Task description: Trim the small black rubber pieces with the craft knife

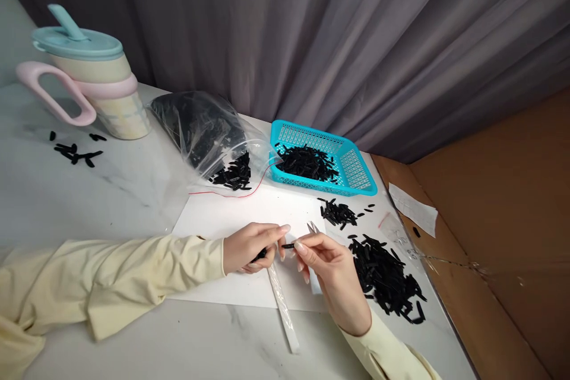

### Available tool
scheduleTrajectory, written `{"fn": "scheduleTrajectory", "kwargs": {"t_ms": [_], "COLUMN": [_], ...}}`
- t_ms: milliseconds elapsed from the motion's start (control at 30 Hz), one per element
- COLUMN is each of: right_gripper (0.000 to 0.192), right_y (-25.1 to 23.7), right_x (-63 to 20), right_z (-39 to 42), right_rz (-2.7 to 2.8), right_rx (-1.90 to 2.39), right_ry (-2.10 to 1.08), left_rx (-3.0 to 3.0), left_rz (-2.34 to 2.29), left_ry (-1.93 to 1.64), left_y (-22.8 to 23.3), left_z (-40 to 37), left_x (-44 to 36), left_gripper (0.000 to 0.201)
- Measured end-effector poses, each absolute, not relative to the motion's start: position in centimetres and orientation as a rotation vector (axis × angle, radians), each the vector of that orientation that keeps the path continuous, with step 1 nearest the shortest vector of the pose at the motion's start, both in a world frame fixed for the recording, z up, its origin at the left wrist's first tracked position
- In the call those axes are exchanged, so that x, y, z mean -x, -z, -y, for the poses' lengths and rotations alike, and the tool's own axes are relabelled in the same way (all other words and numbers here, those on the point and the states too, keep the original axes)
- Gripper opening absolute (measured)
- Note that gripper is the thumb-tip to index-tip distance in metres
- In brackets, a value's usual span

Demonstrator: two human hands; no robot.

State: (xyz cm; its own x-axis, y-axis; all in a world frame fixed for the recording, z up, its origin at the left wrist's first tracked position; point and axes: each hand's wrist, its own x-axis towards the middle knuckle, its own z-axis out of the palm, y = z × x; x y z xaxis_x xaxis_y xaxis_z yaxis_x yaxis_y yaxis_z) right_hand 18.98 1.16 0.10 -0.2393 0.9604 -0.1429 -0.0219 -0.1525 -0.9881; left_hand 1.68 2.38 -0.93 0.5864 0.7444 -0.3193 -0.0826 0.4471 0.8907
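Grey curtain (356,41) hangs behind white marble table (111,190).

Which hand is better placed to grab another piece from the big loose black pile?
Right. The right hand sits beside the big pile of black pieces; the left hand lies farther off on the white sheet, already pinching pieces.

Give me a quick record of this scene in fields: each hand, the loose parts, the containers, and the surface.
left hand: pinches small black piece
right hand: meets that piece, holds tweezers
loose parts: black pile right of the hands
containers: blue basket, clear bag, both holding black pieces
surface: white sheet on marble table
also: pastel cup, far left
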Motion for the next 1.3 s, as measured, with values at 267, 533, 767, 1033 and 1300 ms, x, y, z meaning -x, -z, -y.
{"fn": "scheduleTrajectory", "kwargs": {"t_ms": [267,533,767,1033,1300], "right_gripper": [0.016,0.007,0.008,0.029,0.03], "right_y": [1.4,1.4,1.5,1.0,1.0], "right_x": [-18.6,-18.6,-19.1,-19.2,-19.2], "right_z": [0.2,1.0,1.2,1.3,1.7], "right_rz": [1.087,1.196,1.393,1.561,1.61], "right_rx": [1.12,1.048,0.981,1.102,1.021], "right_ry": [-1.575,-1.435,-1.312,-1.473,-1.587], "left_rx": [-1.141,-1.038,-1.134,-1.22,-1.252], "left_rz": [-0.693,-0.679,-0.716,-0.721,-0.69], "left_ry": [-0.531,-0.446,-0.531,-0.607,-0.613], "left_y": [1.4,0.4,0.3,0.1,0.1], "left_z": [-1.8,-1.8,-1.4,-1.2,-1.1], "left_x": [-1.6,-1.4,-1.4,-1.3,-1.3], "left_gripper": [0.048,0.044,0.04,0.04,0.039]}}
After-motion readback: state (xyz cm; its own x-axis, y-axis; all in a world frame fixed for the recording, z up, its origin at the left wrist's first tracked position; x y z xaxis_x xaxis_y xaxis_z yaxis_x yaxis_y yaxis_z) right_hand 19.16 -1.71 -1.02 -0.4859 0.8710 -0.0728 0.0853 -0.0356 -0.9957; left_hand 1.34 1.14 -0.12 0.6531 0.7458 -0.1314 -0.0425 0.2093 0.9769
